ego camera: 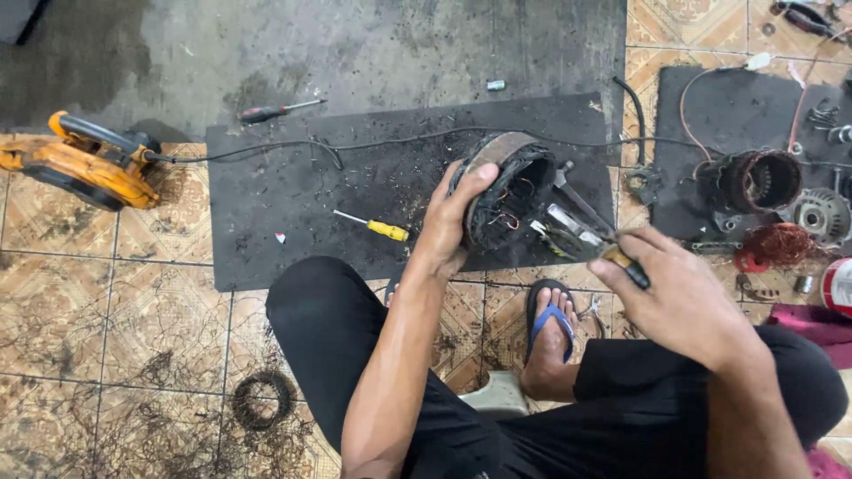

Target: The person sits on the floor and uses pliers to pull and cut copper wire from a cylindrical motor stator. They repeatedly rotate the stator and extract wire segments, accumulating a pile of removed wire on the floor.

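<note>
Left hand (448, 222) clamped on rim of round stator (508, 191), held tilted above black mat (293, 213). Right hand (679, 297) closed on pliers (581, 235), tips at stator's winding edge. Yellow-handled screwdriver (373, 226) lies on mat, left of stator. Orange power tool (75, 160) off mat's left end.

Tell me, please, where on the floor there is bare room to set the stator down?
The near black mat is free between the yellow screwdriver and the orange blower; the grey concrete beyond the red screwdriver is bare too. It is crowded right of the stator: the far mat holds another stator and copper wire.
</note>
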